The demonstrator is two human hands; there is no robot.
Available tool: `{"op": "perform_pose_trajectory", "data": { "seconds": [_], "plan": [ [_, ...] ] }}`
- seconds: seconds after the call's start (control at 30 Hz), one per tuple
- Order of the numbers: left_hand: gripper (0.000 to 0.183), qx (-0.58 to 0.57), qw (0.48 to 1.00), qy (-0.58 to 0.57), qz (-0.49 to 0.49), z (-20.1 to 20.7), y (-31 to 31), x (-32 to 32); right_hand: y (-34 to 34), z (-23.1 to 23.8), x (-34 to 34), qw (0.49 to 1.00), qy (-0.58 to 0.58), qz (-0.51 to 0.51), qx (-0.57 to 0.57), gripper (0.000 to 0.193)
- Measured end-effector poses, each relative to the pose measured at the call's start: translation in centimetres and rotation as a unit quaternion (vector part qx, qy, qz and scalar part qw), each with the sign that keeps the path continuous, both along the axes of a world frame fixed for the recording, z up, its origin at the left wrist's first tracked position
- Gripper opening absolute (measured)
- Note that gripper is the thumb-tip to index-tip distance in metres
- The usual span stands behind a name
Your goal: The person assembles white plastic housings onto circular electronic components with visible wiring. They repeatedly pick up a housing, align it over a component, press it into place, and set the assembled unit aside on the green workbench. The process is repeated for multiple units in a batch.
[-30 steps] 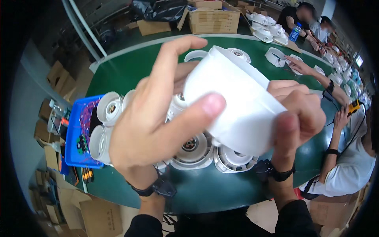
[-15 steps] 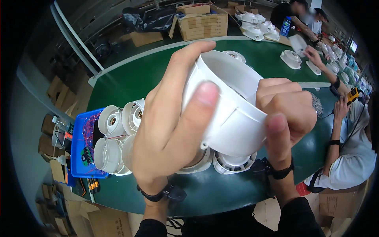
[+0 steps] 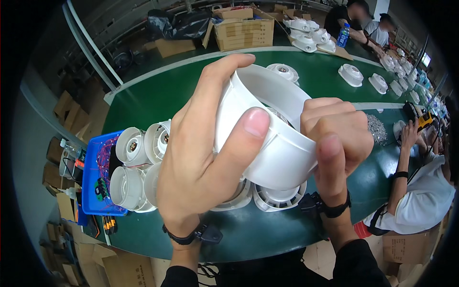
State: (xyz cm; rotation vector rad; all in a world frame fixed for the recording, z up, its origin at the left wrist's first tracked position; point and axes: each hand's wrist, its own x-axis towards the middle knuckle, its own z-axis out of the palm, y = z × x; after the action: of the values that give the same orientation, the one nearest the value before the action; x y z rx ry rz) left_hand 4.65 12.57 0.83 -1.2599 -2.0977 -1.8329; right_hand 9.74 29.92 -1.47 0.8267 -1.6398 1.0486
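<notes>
A white plastic cylindrical housing (image 3: 284, 160) is held tilted above the table between both hands, its wide mouth facing up and away. My left hand (image 3: 193, 158) wraps its left side, thumb pressed on the outer wall and fingers over the rim. Closed at the right rim, my right hand (image 3: 337, 134) has its thumb against the edge and its curled fingers partly inside. What those fingers touch within is hidden. Beneath the held piece stands a similar ribbed housing (image 3: 281, 197). More white housings (image 3: 126, 188) stand left of my left hand, some showing brass-coloured parts inside.
At the left, a blue tray (image 3: 91, 203) holds red wires (image 3: 106, 155) and green circuit boards (image 3: 101, 189); screwdrivers (image 3: 109, 224) lie by it. A heap of small metal pieces (image 3: 376, 129) sits at right, near a co-worker (image 3: 416, 191). White units (image 3: 351, 75) rest on the green surface beyond.
The held housing and both hands have shifted slightly left, with the grip much the same. At the right, a co-worker's raised hand has left the green surface, and the white part it held is gone from there.
</notes>
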Motion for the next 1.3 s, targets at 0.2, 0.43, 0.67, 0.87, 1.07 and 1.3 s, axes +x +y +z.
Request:
{"op": "perform_pose_trajectory", "data": {
  "seconds": [0.2, 0.43, 0.67, 0.87, 1.07, 1.3],
  "plan": [
    [0.093, 0.034, 0.997, 0.066, 0.006, 0.1, 0.3, -0.6, 0.1, 0.0, -0.3, 1.0, -0.022, 0.005, 0.022, 0.023],
    [0.108, 0.133, 0.982, 0.133, -0.032, -0.6, 0.3, -0.7, -1.2, 0.2, -0.5, 0.989, -0.096, 0.114, -0.013, 0.037],
    [0.09, 0.056, 0.956, 0.286, -0.014, -0.7, 1.0, -1.8, -2.0, 1.7, 1.2, 0.907, -0.349, 0.162, -0.172, 0.046],
    [0.072, 0.163, 0.953, 0.255, 0.021, -0.6, 1.2, -1.3, 0.1, 0.8, 0.2, 0.883, -0.35, 0.245, -0.195, 0.035],
    [0.076, 0.13, 0.961, 0.22, 0.103, -0.6, -0.4, -3.5, 1.3, 1.4, 1.4, 0.924, -0.327, 0.183, -0.074, 0.03],
    [0.113, 0.137, 0.99, 0.004, 0.009, 0.0, -0.3, -1.9, 1.0, 1.3, 2.2, 0.951, -0.253, 0.175, 0.028, 0.026]
  ]
}}
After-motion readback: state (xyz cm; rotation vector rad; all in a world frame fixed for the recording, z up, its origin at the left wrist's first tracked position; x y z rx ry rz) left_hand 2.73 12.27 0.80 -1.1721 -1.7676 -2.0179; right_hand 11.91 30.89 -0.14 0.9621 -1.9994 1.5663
